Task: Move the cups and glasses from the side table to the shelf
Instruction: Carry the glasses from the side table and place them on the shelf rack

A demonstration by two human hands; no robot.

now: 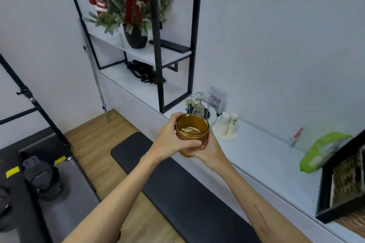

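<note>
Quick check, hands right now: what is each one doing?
Left hand: grips the amber glass mug, fingers curled round its side.
Right hand: holds the same mug from the other side.

The amber mug [192, 130] is glossy, see-through glass. Behind it a clear glass [198, 109] hangs on a thin shiny wire rack [200, 102]. The shelf frame [194, 25] looks like matt black metal, its boards [150, 54] smooth and white. The floor [102, 140] shows wood grain. The bench [177, 189] has a matt black padded top. The green bag [324, 152] looks like thin plastic.
</note>
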